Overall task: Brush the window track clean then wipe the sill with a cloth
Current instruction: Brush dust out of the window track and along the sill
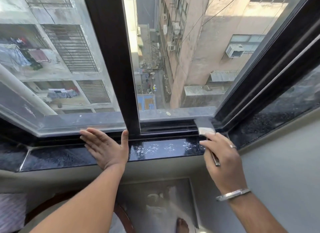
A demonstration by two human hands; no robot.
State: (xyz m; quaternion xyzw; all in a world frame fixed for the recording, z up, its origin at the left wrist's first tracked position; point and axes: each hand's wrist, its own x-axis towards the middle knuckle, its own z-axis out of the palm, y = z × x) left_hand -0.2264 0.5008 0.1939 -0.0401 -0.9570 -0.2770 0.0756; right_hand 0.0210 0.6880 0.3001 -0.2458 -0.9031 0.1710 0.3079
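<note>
My right hand (223, 160) is shut on a flat paintbrush (205, 127). Its dark bristles rest in the window track (166, 127) at the right corner, and the thin handle pokes out below my fingers. My left hand (105, 146) lies flat with fingers spread, on the dark speckled stone sill (155, 149) and against the base of the sliding sash frame (128, 101), thumb touching the frame. White dust specks the sill between my hands. No cloth is in view.
The dark sill continues left (52, 156) and along the angled right window (277, 115). Beyond the glass are buildings and an alley far below. A framed picture (155, 206) leans on the wall under the sill. Striped fabric (12, 212) lies at lower left.
</note>
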